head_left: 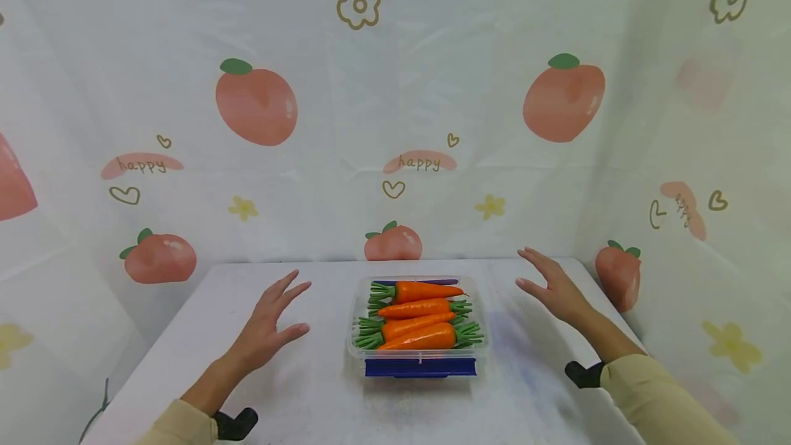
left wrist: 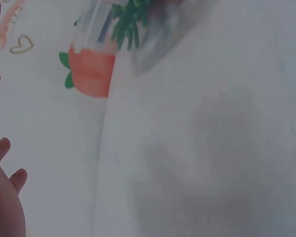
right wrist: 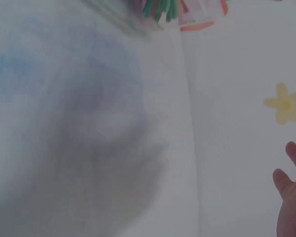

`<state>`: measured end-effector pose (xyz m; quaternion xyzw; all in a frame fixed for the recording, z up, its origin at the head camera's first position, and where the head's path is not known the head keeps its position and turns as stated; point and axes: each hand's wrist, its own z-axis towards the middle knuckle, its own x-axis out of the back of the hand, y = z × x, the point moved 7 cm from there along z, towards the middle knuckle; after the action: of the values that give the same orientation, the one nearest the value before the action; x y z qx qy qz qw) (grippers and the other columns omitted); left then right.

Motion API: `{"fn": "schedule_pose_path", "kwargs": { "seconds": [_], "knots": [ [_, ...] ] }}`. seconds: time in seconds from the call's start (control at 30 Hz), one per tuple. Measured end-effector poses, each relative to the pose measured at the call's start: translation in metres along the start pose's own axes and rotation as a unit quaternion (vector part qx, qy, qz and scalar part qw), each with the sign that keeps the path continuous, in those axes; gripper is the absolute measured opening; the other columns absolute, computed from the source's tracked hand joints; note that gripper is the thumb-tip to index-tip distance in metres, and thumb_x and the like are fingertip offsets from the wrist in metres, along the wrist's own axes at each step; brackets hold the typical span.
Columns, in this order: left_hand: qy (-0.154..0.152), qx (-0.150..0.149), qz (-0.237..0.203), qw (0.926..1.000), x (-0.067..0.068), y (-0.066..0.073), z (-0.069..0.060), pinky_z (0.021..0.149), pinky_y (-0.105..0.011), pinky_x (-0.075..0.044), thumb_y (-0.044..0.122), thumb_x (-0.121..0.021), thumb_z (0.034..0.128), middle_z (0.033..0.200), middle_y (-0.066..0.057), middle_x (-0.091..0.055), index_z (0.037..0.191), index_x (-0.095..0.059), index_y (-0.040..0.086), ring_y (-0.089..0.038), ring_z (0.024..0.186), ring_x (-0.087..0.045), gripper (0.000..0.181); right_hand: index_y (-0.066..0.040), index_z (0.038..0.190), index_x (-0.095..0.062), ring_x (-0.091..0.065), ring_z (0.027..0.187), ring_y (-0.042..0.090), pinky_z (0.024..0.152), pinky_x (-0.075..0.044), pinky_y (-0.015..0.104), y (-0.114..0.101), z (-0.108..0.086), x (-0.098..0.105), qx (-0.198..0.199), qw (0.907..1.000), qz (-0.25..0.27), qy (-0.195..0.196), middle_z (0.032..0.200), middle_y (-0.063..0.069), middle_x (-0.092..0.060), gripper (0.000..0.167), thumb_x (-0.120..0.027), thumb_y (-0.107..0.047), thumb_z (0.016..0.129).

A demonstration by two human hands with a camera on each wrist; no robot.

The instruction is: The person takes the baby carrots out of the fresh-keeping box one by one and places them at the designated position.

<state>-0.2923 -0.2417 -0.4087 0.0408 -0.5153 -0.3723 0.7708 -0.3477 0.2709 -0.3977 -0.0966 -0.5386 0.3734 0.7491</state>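
Fingers (head_left: 285, 294) spread wide on both sides, gripping nothing: the person's left hand (head_left: 264, 329) and right hand (head_left: 561, 294) hang well apart with the box between them, and the wrist views also show separated fingers with nothing in their grasp. Nearest, two beige fabric sleeves (head_left: 661, 393) end at small black wrist-worn devices (head_left: 237, 424).

Farther in, on the smooth white table (head_left: 309, 397), sits a clear plastic rectangular box (head_left: 420, 354) with a dark-blue plastic front latch (head_left: 420, 368). Four glossy orange carrots with green tops (head_left: 423, 326) lie crosswise inside it, side by side from front to back — whether more lie beneath, I cannot tell. No lid can be made out over them.

As for progress, the visible carrots are all in the box and neither hand touches it — so the handling looks either not yet begun or just finished, and the pictures do not settle which; no loose carrot shows on the tabletop. Behind hangs a white cloth backdrop (head_left: 420, 53) printed with coral-pink fruit.
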Motion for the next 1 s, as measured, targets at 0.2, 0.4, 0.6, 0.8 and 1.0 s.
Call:
{"fn": "schedule_pose_path", "kwargs": {
  "seconds": [0.2,0.4,0.6,0.8,1.0],
  "knots": [
    [0.027,-0.014,-0.070,0.9970,-0.001,0.016,0.007,0.095,-0.077,-0.026,0.025,-0.071,0.0854,0.156,-0.007,-0.028,0.144,-0.047,0.018,-0.036,0.140,-0.023,0.064,-0.006,0.147,-0.039,-0.032,0.135,0.048,0.102,-0.029,0.068,-0.008,0.011,-0.003,-0.039,0.9984,0.041,-0.002,0.151,0.024,-0.034,0.061,-0.061,-0.031,0.096],
    [0.066,-0.019,-0.131,0.9890,-0.002,0.032,0.011,0.104,-0.062,-0.032,0.007,-0.070,0.0843,0.151,-0.009,-0.037,0.139,-0.052,0.013,-0.032,0.139,-0.031,0.058,-0.004,0.145,-0.041,-0.039,0.130,0.045,0.101,-0.035,0.063,-0.021,0.023,-0.007,-0.038,0.9951,0.091,0.010,0.148,0.023,-0.039,0.057,-0.060,-0.028,0.097],
    [0.095,-0.015,-0.180,0.9790,0.002,0.060,0.015,0.100,-0.028,-0.042,-0.005,-0.066,0.0840,0.144,-0.017,-0.044,0.133,-0.054,-0.001,-0.038,0.129,-0.041,0.050,0.001,0.141,-0.044,-0.046,0.126,0.042,0.100,-0.040,0.058,-0.036,0.034,-0.014,-0.033,0.9892,0.142,0.008,0.141,0.024,-0.046,0.051,-0.060,-0.021,0.097],
    [0.090,0.023,-0.207,0.9739,-0.020,0.053,0.016,0.098,-0.053,-0.044,0.000,-0.065,0.0885,0.146,-0.014,-0.043,0.134,-0.054,0.004,-0.032,0.134,-0.038,0.047,-0.001,0.140,-0.046,-0.049,0.123,0.041,0.099,-0.042,0.057,-0.044,0.045,-0.028,-0.046,0.9832,0.176,-0.016,0.137,0.024,-0.051,0.048,-0.059,-0.020,0.098],
    [0.085,0.040,-0.241,0.9660,-0.045,0.040,0.014,0.099,-0.058,-0.042,0.010,-0.066,0.0912,0.147,-0.010,-0.042,0.133,-0.056,0.010,-0.029,0.136,-0.036,0.043,-0.003,0.138,-0.049,-0.051,0.121,0.040,0.098,-0.043,0.057,-0.053,0.055,-0.042,-0.060,0.9779,0.197,-0.035,0.134,0.023,-0.054,0.046,-0.058,-0.022,0.098]
  ]
}}
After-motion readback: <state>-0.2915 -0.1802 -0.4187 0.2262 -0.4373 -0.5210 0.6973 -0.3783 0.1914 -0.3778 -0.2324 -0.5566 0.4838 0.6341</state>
